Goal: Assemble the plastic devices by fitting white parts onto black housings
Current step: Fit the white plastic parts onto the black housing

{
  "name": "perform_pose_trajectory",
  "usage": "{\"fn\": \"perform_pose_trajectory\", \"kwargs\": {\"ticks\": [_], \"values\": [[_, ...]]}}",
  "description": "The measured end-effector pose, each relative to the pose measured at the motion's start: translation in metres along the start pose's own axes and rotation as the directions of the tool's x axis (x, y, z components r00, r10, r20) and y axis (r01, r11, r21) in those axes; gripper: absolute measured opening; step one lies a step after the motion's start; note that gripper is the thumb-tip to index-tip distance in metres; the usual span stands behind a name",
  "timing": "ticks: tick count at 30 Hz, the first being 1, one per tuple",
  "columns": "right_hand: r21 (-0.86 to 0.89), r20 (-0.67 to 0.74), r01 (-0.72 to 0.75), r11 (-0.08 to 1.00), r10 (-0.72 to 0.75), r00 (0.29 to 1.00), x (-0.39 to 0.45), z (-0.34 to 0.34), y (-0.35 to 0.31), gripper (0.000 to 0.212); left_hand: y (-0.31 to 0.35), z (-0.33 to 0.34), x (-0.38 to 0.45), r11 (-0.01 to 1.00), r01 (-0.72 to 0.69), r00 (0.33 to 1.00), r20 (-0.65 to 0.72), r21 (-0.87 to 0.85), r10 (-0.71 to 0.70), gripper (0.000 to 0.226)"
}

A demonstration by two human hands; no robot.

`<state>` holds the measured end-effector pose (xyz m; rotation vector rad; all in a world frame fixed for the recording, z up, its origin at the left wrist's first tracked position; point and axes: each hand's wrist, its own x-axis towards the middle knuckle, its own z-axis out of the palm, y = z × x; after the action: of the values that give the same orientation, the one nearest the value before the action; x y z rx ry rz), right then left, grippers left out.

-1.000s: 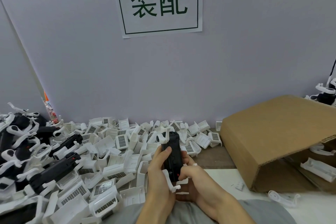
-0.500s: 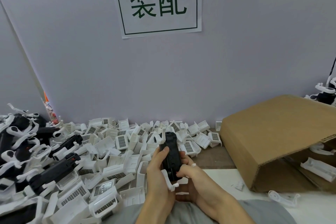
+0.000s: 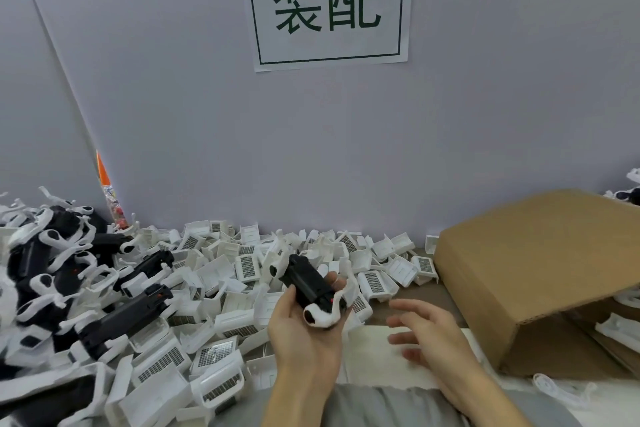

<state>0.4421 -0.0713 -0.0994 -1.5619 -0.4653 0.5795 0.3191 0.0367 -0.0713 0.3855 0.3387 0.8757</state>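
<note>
My left hand holds a black housing with a white part fitted on its near end, tilted with its far end pointing up and left. A red dot shows near the white part. My right hand hovers just to the right with its fingers spread and holds nothing. A heap of loose white grid parts covers the table ahead and to the left. Black housings with white clips are piled at the far left.
A cardboard box lies on its side at the right, with white parts in its open mouth. A loose white clip lies in front of it. A grey wall with a paper sign stands behind.
My right hand has let go of the housing and moved off to the right, fingers spread. My left hand has tilted the housing to the left, now with the white part seated on its end.
</note>
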Motion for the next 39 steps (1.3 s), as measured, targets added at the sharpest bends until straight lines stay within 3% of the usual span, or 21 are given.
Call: {"fn": "perform_pose_trajectory", "kwargs": {"ticks": [5,10,13,17,23,26,29,34,36,39], "values": [[-0.215,-0.08,0.141,0.966,-0.162,0.984,0.008,0.009,0.011,0.021,0.005,0.003,0.0,0.999,0.001,0.999,0.045,0.039,-0.003,0.039],[-0.505,-0.159,0.235,0.831,-0.357,0.921,0.03,0.024,0.001,0.013,-0.001,0.001,0.005,0.969,-0.057,0.997,-0.029,0.241,0.066,0.024],[-0.621,-0.119,0.174,0.765,-0.311,0.943,0.053,0.034,-0.007,0.013,-0.004,0.0,0.005,0.958,-0.053,0.998,-0.027,0.281,0.063,0.02],[-0.815,-0.092,0.073,0.574,-0.253,0.963,0.079,0.044,-0.023,0.034,-0.005,0.0,0.006,0.957,-0.062,0.996,-0.036,0.283,0.076,0.022],[-0.895,-0.038,0.007,0.447,-0.091,0.995,0.096,0.057,-0.036,0.036,-0.008,-0.003,0.011,0.933,-0.082,0.996,-0.009,0.35,0.091,0.018],[-0.871,-0.087,-0.053,0.488,-0.046,0.995,0.096,0.055,-0.039,0.023,-0.011,-0.006,0.013,0.914,-0.085,0.996,0.014,0.396,0.086,0.021],[-0.832,-0.141,-0.084,0.549,-0.063,0.988,0.09,0.045,-0.044,0.02,-0.014,-0.006,0.013,0.903,-0.096,0.995,0.035,0.419,0.089,0.04],[-0.471,-0.176,0.156,0.868,-0.266,0.948,0.051,0.014,-0.049,0.019,-0.014,-0.002,0.007,0.827,-0.167,0.986,0.075,0.536,0.15,0.07],[-0.3,-0.167,0.265,0.917,-0.324,0.931,0.026,0.007,-0.048,0.023,-0.014,-0.001,0.004,0.788,-0.208,0.978,0.131,0.579,0.162,0.069],[-0.122,-0.09,0.345,0.931,-0.357,0.93,-0.004,0.005,-0.044,0.016,-0.017,0.002,0.002,0.739,-0.202,0.979,0.112,0.643,0.17,0.057]]}}
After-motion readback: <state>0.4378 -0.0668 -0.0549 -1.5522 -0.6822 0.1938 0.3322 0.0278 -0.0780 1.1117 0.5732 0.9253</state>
